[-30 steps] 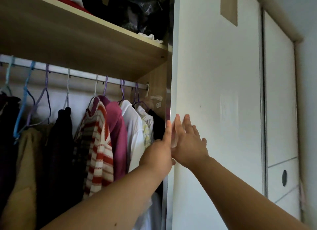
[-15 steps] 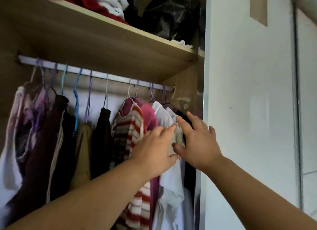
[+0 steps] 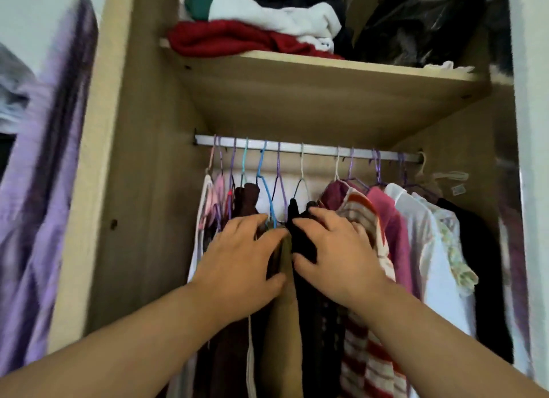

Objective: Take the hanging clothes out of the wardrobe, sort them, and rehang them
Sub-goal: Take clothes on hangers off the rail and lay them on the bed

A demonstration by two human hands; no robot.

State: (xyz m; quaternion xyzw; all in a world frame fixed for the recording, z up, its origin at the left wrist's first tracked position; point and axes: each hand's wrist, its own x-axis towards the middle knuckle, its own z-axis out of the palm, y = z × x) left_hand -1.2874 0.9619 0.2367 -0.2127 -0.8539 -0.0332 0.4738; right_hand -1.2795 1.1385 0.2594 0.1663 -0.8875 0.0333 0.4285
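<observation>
Setting: an open wooden wardrobe [image 3: 142, 190], seen from just in front, with a metal rail [image 3: 312, 149] under a shelf [image 3: 326, 80].
Left fingers [image 3: 252, 222]: spread and lightly bent, lying flat on the dark clothes left of centre; the thumb presses an olive garment [image 3: 285, 323].
Right fingers [image 3: 323, 216]: spread over a black garment [image 3: 303, 240], forefinger and thumb on either side of its shoulder; whether they pinch it cannot be told.
Hands: left hand [image 3: 240, 261] and right hand [image 3: 338, 252] are close together at the middle of the row, the olive garment between them.
Hanging clothes: all on the rail; a maroon piece [image 3: 246, 198] on the left, then to the right a red-striped sweater [image 3: 368, 368], a pink top [image 3: 392, 228], a white shirt [image 3: 421, 234] and a dark garment [image 3: 481, 264].
Hangers: mostly purple, one blue hanger [image 3: 263, 172].
Shelf load: folded red cloth [image 3: 225, 40], white cloth [image 3: 282, 14], a black plastic bag [image 3: 416, 23].
Left edge: blurred purple fabric [image 3: 44, 190] outside the wardrobe.
</observation>
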